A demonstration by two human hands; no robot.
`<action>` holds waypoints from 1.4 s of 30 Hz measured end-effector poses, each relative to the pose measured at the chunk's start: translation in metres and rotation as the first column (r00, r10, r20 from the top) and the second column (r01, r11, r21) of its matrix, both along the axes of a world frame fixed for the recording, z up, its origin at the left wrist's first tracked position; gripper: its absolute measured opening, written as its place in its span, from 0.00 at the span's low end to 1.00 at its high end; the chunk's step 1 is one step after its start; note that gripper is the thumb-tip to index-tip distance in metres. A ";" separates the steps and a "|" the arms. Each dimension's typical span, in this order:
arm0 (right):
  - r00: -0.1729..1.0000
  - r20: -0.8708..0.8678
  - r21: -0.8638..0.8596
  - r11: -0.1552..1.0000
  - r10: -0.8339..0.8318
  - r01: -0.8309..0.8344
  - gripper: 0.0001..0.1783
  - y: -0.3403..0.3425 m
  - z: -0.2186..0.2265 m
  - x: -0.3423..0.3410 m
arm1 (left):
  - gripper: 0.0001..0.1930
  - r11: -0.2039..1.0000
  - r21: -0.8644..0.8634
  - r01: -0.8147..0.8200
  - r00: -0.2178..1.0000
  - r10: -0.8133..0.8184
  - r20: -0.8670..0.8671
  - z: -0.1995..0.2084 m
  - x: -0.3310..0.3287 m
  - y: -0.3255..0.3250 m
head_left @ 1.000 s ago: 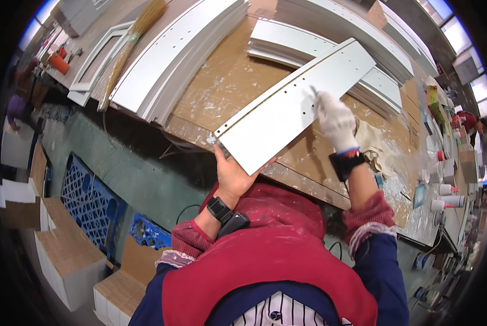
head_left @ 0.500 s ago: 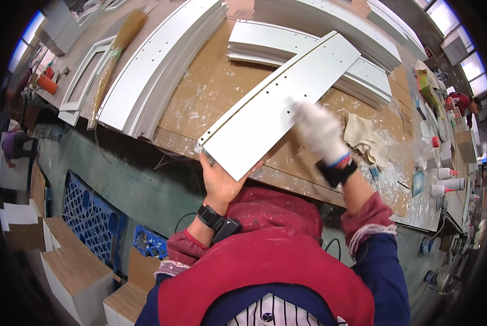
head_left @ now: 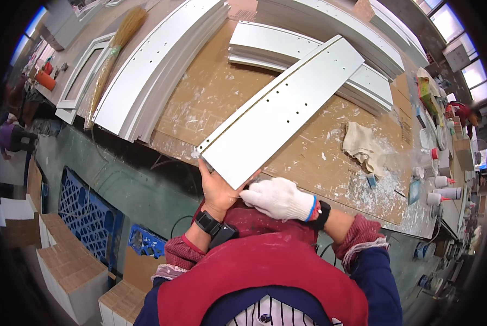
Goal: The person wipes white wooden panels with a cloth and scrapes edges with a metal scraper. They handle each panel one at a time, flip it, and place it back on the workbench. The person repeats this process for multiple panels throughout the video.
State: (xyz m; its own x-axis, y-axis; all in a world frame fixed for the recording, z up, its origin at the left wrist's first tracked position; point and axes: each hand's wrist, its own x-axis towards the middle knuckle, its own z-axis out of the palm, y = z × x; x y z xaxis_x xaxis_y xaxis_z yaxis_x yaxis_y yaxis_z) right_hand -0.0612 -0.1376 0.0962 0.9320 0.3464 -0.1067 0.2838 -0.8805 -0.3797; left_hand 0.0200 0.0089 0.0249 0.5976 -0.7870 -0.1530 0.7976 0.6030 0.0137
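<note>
A long white panel [head_left: 278, 117] with drilled holes and a groove along one edge lies slantwise, its far end on a stack of white boards [head_left: 273, 46]. Its near end overhangs the table edge, where my bare left hand [head_left: 219, 190] grips it from beneath, some fingers hidden under the board. Close by the near corner is my right hand [head_left: 278, 198], in a white knitted glove, its fingers curled closed. Something thin and pale shows at its fingertips, too small to name.
Stacked white boards [head_left: 156, 70] stand at the left beside a straw brush [head_left: 126, 32] and a white frame [head_left: 80, 81]. A cloth [head_left: 363, 144] lies right on the cardboard-covered table [head_left: 200, 81], near red-capped bottles [head_left: 441, 182]. Below left are a blue pallet [head_left: 86, 209] and cardboard-topped stacks [head_left: 72, 261].
My gloved right hand has moved from the middle of the panel down and left to its near corner. My left hand keeps its hold; the panel has shifted slightly.
</note>
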 end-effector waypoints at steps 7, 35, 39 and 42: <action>0.644 -0.211 0.278 0.587 -0.735 0.760 0.12 -0.095 -0.006 -0.048 | 0.40 0.994 0.107 0.011 0.995 -0.022 0.099 -0.003 -0.006 -0.007; 0.176 0.372 -0.203 0.105 -0.912 0.973 0.20 -0.187 -0.026 -0.201 | 0.24 0.926 0.352 0.137 0.984 -0.169 0.062 -0.024 -0.010 -0.009; 0.035 0.174 0.180 0.067 -0.984 0.981 0.20 -0.188 -0.058 -0.212 | 0.25 0.928 0.361 0.094 0.992 -0.119 0.049 -0.034 -0.011 -0.011; 0.189 0.309 0.192 0.256 -0.932 0.947 0.14 -0.167 -0.026 -0.184 | 0.25 0.958 0.274 0.083 0.992 -0.104 0.065 -0.038 -0.011 -0.011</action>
State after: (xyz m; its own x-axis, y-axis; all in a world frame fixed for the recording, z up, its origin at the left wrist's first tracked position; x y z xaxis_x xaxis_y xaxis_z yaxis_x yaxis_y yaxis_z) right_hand -0.2453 -0.3050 0.0705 0.5321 -0.8074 0.2549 -0.6825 -0.5871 -0.4354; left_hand 0.0086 -0.0017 -0.0134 0.5417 -0.7759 -0.3234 0.8403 0.4909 0.2299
